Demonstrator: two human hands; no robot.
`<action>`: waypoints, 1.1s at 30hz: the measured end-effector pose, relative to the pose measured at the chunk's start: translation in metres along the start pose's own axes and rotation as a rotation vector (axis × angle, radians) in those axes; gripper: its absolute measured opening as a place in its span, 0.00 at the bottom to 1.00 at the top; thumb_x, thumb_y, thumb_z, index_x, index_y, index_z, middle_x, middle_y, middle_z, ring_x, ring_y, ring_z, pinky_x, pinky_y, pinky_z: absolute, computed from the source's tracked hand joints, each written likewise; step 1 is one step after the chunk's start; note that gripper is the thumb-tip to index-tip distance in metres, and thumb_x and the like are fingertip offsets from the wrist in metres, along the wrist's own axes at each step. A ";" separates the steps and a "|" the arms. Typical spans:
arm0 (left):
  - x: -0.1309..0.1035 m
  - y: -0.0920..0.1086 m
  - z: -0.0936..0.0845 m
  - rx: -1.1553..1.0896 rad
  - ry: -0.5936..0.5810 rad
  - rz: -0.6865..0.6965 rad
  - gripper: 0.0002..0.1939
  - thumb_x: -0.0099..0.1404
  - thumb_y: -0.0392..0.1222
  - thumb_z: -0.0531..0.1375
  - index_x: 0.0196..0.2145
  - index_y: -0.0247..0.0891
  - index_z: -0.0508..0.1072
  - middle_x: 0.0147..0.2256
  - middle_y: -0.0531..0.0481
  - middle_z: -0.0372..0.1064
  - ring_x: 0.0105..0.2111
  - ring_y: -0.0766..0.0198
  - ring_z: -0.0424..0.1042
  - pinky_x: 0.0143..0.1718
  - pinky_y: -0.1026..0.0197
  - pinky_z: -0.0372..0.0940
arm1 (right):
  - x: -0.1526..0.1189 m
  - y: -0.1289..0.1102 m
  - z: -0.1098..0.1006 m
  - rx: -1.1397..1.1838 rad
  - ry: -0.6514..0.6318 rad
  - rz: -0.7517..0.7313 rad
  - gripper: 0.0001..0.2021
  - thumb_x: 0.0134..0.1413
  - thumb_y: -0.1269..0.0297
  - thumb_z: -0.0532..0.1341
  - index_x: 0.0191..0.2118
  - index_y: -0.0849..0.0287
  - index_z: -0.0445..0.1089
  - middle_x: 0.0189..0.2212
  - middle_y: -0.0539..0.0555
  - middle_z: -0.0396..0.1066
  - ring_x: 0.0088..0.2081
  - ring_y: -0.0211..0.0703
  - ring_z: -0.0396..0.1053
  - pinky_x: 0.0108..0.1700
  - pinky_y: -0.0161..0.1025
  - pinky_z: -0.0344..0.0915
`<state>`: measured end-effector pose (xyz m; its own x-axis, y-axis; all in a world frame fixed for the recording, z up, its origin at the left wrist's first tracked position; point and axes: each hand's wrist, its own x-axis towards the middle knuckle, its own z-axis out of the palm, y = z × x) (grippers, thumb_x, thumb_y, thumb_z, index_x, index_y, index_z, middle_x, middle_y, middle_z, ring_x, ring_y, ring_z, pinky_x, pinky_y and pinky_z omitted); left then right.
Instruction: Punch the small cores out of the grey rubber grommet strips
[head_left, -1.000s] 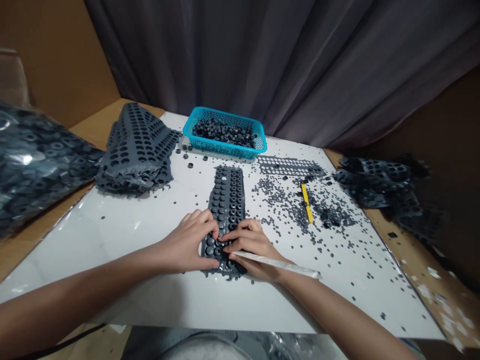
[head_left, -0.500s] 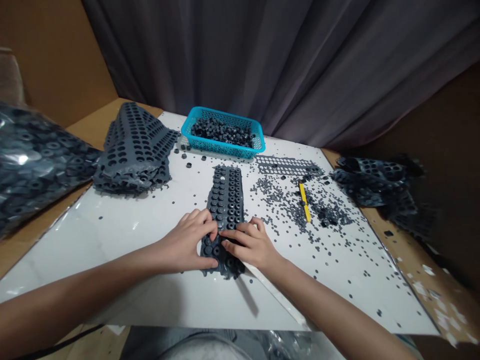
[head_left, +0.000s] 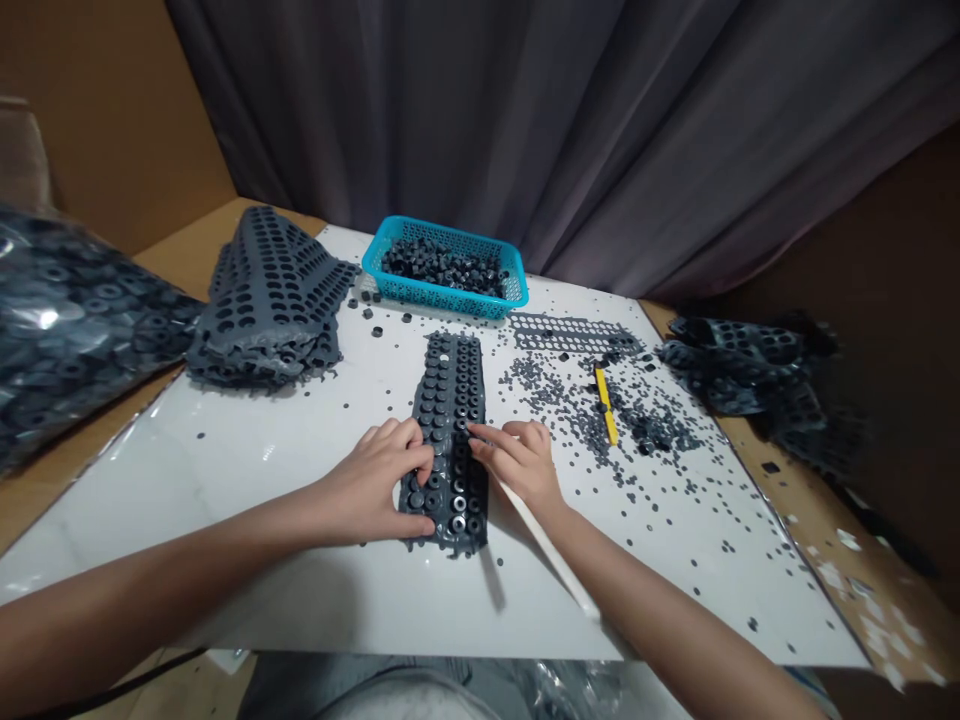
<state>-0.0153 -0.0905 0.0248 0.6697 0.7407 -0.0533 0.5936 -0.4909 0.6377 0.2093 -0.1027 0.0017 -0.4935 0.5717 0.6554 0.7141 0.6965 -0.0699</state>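
Note:
A dark grey moulded rubber sheet [head_left: 450, 400] with rows of round studs lies lengthwise before me on the white tabletop. My left hand [head_left: 386, 480] is at its left edge, fingers curled and thumb pressed on the near-left corner, holding it down. My right hand [head_left: 525, 460] is closed round a long white stick [head_left: 551, 560], whose rear end slants down toward the table's front edge. Its fingertips meet the right-hand columns of studs, about halfway up the sheet. The stick's working tip is hidden by the fingers.
Behind stands a turquoise basket [head_left: 446, 295] of small dark parts. At left are stacked perforated sheets [head_left: 262, 290] and a clear bag [head_left: 82, 340] of rubber pieces. To the right lie a perforated strip [head_left: 574, 325], a yellow-handled tool [head_left: 606, 405], scattered discs and dark scraps [head_left: 757, 365].
My right hand and the white stick have moved up and right along the sheet, uncovering near studs with shiny rings. My left hand has stayed put.

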 end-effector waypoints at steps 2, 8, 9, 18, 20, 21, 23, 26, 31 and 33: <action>0.000 -0.001 0.001 -0.005 0.005 0.004 0.17 0.49 0.43 0.68 0.30 0.41 0.63 0.36 0.53 0.56 0.39 0.56 0.58 0.40 0.58 0.54 | 0.003 0.001 -0.004 0.126 0.010 0.090 0.05 0.60 0.71 0.58 0.37 0.55 0.70 0.41 0.50 0.77 0.36 0.44 0.64 0.40 0.45 0.56; 0.001 -0.005 -0.003 -0.042 0.002 0.019 0.16 0.51 0.45 0.68 0.31 0.41 0.65 0.36 0.53 0.58 0.40 0.55 0.59 0.40 0.58 0.55 | 0.008 -0.006 -0.010 0.621 -0.124 0.310 0.04 0.60 0.65 0.58 0.38 0.54 0.71 0.40 0.54 0.77 0.40 0.47 0.67 0.44 0.49 0.63; 0.002 -0.006 -0.005 -0.060 0.001 0.029 0.14 0.53 0.46 0.67 0.32 0.41 0.66 0.36 0.52 0.59 0.40 0.56 0.60 0.41 0.58 0.56 | 0.008 -0.007 -0.009 0.648 -0.152 0.305 0.04 0.59 0.64 0.59 0.38 0.54 0.71 0.41 0.54 0.77 0.41 0.47 0.67 0.45 0.50 0.63; 0.007 -0.011 -0.004 -0.091 0.069 0.072 0.03 0.62 0.39 0.60 0.31 0.40 0.70 0.33 0.52 0.61 0.37 0.59 0.63 0.38 0.60 0.57 | 0.007 -0.007 -0.004 0.632 -0.259 0.257 0.06 0.60 0.62 0.58 0.38 0.54 0.72 0.41 0.53 0.77 0.45 0.46 0.66 0.46 0.48 0.60; 0.007 -0.011 -0.003 -0.068 0.069 0.064 0.02 0.61 0.39 0.61 0.30 0.40 0.70 0.33 0.52 0.61 0.37 0.59 0.63 0.38 0.59 0.56 | 0.006 -0.006 -0.002 0.576 -0.244 0.187 0.06 0.61 0.62 0.58 0.38 0.55 0.72 0.41 0.53 0.77 0.45 0.46 0.66 0.46 0.47 0.58; 0.007 -0.011 -0.002 -0.054 0.069 0.063 0.02 0.61 0.38 0.62 0.30 0.40 0.71 0.33 0.52 0.61 0.36 0.59 0.63 0.38 0.59 0.56 | 0.006 -0.005 -0.001 0.533 -0.237 0.136 0.06 0.61 0.62 0.58 0.37 0.55 0.72 0.41 0.52 0.77 0.45 0.45 0.66 0.46 0.46 0.57; 0.007 -0.011 -0.001 -0.033 0.072 0.057 0.03 0.60 0.38 0.62 0.29 0.40 0.71 0.33 0.52 0.61 0.36 0.59 0.63 0.38 0.58 0.56 | 0.005 0.000 0.003 0.421 -0.222 0.011 0.05 0.61 0.63 0.59 0.35 0.55 0.72 0.42 0.50 0.77 0.44 0.44 0.66 0.44 0.45 0.54; 0.007 -0.010 0.000 -0.033 0.091 0.051 0.03 0.59 0.37 0.62 0.28 0.41 0.71 0.32 0.53 0.61 0.36 0.59 0.63 0.37 0.58 0.56 | 0.006 0.007 0.008 0.240 -0.223 -0.150 0.05 0.61 0.65 0.59 0.35 0.52 0.72 0.42 0.47 0.77 0.42 0.41 0.65 0.41 0.43 0.51; 0.006 -0.010 0.001 -0.041 0.104 0.047 0.03 0.58 0.35 0.60 0.27 0.40 0.71 0.31 0.53 0.61 0.35 0.60 0.63 0.37 0.58 0.57 | 0.013 0.008 0.006 0.083 -0.303 -0.256 0.05 0.62 0.67 0.57 0.39 0.53 0.70 0.45 0.49 0.75 0.42 0.41 0.62 0.42 0.43 0.51; 0.006 -0.010 0.001 -0.044 0.099 0.046 0.03 0.59 0.36 0.60 0.27 0.40 0.71 0.31 0.53 0.61 0.35 0.60 0.63 0.37 0.58 0.57 | 0.015 0.005 0.003 0.082 -0.322 -0.256 0.05 0.63 0.68 0.57 0.39 0.54 0.69 0.46 0.50 0.74 0.42 0.42 0.62 0.43 0.44 0.51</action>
<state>-0.0165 -0.0813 0.0179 0.6471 0.7606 0.0522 0.5414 -0.5066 0.6710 0.2035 -0.0895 0.0090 -0.7892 0.4730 0.3917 0.5129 0.8585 -0.0033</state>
